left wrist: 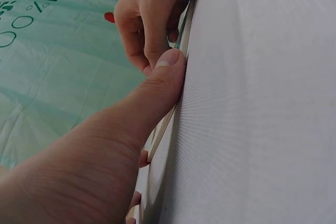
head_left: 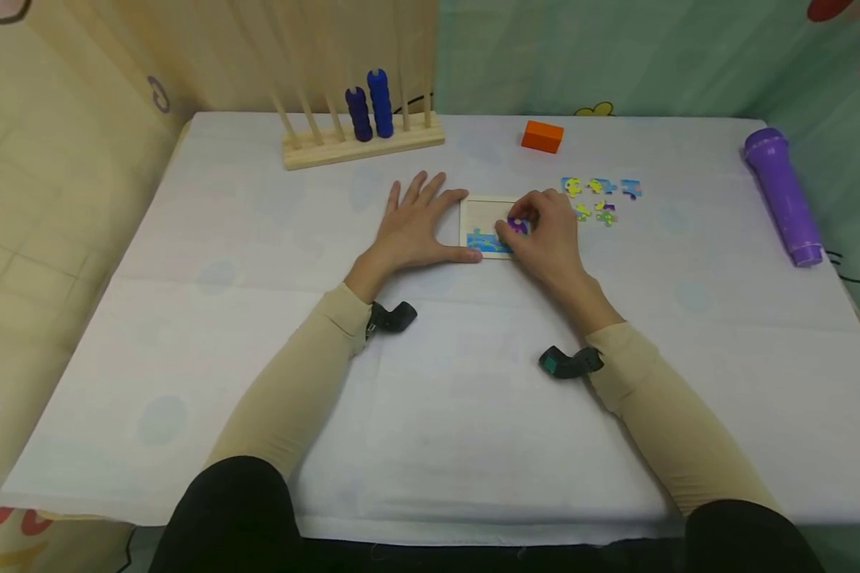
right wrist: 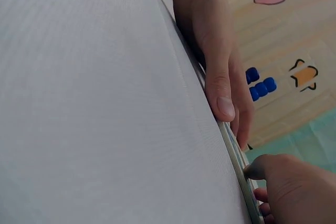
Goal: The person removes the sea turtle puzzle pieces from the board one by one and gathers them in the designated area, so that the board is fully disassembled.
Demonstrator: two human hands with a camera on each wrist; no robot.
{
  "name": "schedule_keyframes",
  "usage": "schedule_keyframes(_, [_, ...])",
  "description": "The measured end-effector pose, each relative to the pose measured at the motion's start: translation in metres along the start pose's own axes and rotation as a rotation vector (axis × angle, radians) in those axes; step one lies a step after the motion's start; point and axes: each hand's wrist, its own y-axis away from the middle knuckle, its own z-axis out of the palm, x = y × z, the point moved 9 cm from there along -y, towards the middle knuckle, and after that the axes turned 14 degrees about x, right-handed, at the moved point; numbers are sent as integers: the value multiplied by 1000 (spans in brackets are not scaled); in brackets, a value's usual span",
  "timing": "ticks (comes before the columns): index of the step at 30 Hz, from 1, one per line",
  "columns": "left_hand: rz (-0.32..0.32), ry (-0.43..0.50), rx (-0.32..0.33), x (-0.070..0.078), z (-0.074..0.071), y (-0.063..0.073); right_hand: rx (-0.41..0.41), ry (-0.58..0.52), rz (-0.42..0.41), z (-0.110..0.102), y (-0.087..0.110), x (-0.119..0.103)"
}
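A small wooden puzzle tray (head_left: 483,208) lies on the table, with joined blue puzzle pieces (head_left: 483,241) along its near side. My left hand (head_left: 414,227) is spread at the tray's left end, fingers straight. Its thumb (left wrist: 168,69) lies along the near edge, and a fingertip reaches the far left corner. Over the tray's right part, my right hand (head_left: 550,239) pinches a purple puzzle piece (head_left: 518,225) between thumb and bent fingers. That hand covers the tray's right end. In the right wrist view, the right thumb (right wrist: 257,167) is right at the tray's rim.
Several loose puzzle pieces (head_left: 605,216) lie right of the tray. An orange block (head_left: 542,136) sits behind them. A wooden peg stand (head_left: 365,151) with blue beads (head_left: 380,103) stands at the back left. Along the right edge lies a purple flashlight-shaped object (head_left: 783,196).
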Motion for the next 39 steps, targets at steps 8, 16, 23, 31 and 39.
schedule_keyframes(8, [0,-3,-1,-1,1,0,-46,30,39,5,-1,3])
schedule_keyframes(16, [-1,-6,-2,-1,-1,-1,-23,5,18,2,-3,1])
schedule_keyframes(23, [4,-11,-3,0,1,-1,-24,-24,34,2,-3,4])
schedule_keyframes(31, [6,-7,2,-1,4,-2,-50,-55,68,-2,1,8])
schedule_keyframes(39, [4,-12,10,-2,2,-2,-100,-99,72,-8,5,4])
